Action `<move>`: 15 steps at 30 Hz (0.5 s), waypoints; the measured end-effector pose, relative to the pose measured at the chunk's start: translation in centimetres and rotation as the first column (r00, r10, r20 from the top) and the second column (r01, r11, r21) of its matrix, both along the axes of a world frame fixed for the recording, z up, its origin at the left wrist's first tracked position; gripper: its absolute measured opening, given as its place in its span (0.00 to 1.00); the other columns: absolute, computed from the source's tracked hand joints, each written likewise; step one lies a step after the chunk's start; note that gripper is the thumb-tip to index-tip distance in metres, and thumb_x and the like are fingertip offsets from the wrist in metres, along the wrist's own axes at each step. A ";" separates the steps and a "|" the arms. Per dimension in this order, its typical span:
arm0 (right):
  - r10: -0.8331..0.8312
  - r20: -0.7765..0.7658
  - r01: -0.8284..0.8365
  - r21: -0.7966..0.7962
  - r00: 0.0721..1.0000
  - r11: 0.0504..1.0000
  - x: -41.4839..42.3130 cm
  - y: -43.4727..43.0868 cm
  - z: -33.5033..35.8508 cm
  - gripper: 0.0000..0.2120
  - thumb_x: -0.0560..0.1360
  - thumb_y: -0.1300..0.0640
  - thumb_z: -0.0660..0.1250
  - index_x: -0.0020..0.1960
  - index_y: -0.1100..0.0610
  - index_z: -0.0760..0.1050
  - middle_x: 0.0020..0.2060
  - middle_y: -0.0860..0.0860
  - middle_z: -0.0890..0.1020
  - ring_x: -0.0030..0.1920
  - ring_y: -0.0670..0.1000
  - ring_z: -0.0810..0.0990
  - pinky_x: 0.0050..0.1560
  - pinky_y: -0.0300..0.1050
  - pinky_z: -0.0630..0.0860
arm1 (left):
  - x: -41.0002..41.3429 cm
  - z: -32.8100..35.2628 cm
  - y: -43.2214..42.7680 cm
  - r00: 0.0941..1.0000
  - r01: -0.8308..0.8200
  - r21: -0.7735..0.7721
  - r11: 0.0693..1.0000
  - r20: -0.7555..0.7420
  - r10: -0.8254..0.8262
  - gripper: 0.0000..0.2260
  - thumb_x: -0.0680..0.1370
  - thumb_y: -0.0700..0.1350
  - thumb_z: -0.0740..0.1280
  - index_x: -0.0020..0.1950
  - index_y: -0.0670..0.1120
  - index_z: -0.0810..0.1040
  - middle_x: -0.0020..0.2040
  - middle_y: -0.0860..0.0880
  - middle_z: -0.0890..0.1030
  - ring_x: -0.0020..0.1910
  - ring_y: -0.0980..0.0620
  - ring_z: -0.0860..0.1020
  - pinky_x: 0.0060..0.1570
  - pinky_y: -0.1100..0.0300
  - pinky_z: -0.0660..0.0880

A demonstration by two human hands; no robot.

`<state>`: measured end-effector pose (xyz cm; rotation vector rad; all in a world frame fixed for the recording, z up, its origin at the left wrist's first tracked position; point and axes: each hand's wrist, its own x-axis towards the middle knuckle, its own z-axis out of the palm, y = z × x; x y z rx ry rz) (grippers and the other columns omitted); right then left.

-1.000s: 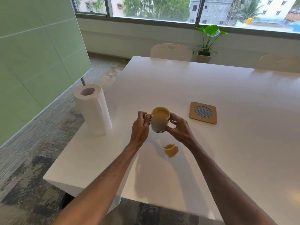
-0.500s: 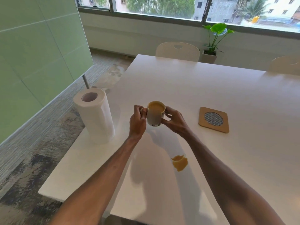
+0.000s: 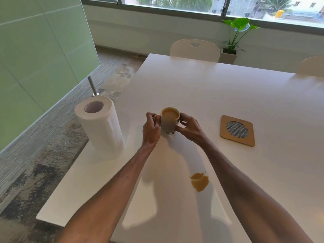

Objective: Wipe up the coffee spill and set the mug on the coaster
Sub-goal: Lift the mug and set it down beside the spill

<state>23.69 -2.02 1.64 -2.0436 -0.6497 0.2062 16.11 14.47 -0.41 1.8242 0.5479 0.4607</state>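
A cream mug (image 3: pixel 169 122) full of milky coffee sits between both hands near the middle of the white table (image 3: pixel 201 88). My left hand (image 3: pixel 151 130) grips its handle on the left side. My right hand (image 3: pixel 190 126) cups its right wall. Whether the mug's base touches the table is hard to tell. A brown coffee puddle (image 3: pixel 199 181) lies on the table nearer to me, between my forearms. The square wooden coaster (image 3: pixel 237 130) with a grey mesh centre lies to the right of the mug, apart from it.
A tall roll of paper towel (image 3: pixel 100 127) stands upright near the table's left edge. Two pale chairs (image 3: pixel 194 50) are at the far side. A potted plant (image 3: pixel 233 39) stands by the window. A green glass partition (image 3: pixel 35 58) is on the left.
The mug, held in both hands, has moved away from the spill toward the far side, so the puddle now lies well behind it. The view has shifted too.
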 end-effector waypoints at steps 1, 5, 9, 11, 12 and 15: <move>0.001 -0.003 -0.001 0.003 1.000 1.000 0.1 0.0 0.0 0.27 0.75 0.65 0.80 0.73 0.60 0.80 0.62 0.54 0.86 0.67 0.55 0.83 0.75 0.57 0.77 | 0.1 0.0 0.0 1.000 -0.002 0.005 1.000 0.002 0.002 0.07 0.89 0.47 0.60 0.59 0.43 0.71 0.53 0.45 0.85 0.54 0.39 0.84 0.58 0.35 0.79; 0.006 0.007 -0.006 -0.006 1.000 1.000 0.3 0.0 -0.3 0.27 0.75 0.65 0.80 0.73 0.61 0.79 0.62 0.54 0.86 0.66 0.54 0.83 0.74 0.56 0.78 | 0.2 -0.4 0.2 1.000 0.013 0.035 0.999 0.008 -0.014 0.08 0.90 0.47 0.59 0.59 0.43 0.71 0.52 0.44 0.85 0.53 0.39 0.83 0.56 0.36 0.79; -0.001 -0.013 0.001 0.002 1.000 1.000 0.3 -0.2 -0.6 0.26 0.76 0.65 0.79 0.73 0.61 0.79 0.61 0.54 0.86 0.66 0.54 0.83 0.74 0.57 0.78 | 0.2 -0.8 0.4 0.999 0.028 0.053 0.998 0.016 -0.029 0.09 0.90 0.48 0.59 0.60 0.42 0.71 0.52 0.43 0.86 0.53 0.39 0.84 0.56 0.37 0.79; 0.000 -0.026 0.000 0.001 1.000 1.000 0.2 -0.2 -0.5 0.26 0.76 0.64 0.79 0.73 0.61 0.79 0.63 0.54 0.86 0.67 0.54 0.83 0.73 0.57 0.78 | 0.2 -0.9 0.4 1.000 0.025 0.069 0.997 0.016 -0.026 0.10 0.90 0.49 0.58 0.60 0.43 0.72 0.53 0.46 0.86 0.54 0.40 0.84 0.56 0.38 0.79; 0.001 -0.026 -0.002 -0.003 1.000 1.000 0.1 -0.2 -0.4 0.26 0.76 0.63 0.79 0.73 0.60 0.78 0.63 0.54 0.86 0.67 0.54 0.83 0.73 0.58 0.78 | 0.1 -1.0 0.4 1.000 0.021 0.084 0.996 0.018 -0.023 0.10 0.90 0.49 0.58 0.61 0.44 0.73 0.55 0.47 0.86 0.54 0.41 0.84 0.56 0.40 0.79; -0.005 -0.012 0.005 -0.011 1.000 1.000 -0.4 -0.5 0.0 0.27 0.77 0.62 0.79 0.75 0.58 0.78 0.67 0.52 0.85 0.70 0.51 0.82 0.73 0.58 0.77 | -0.4 -1.1 0.2 0.999 0.015 0.135 0.991 0.036 -0.020 0.13 0.91 0.50 0.56 0.70 0.48 0.75 0.67 0.50 0.83 0.64 0.44 0.82 0.63 0.44 0.78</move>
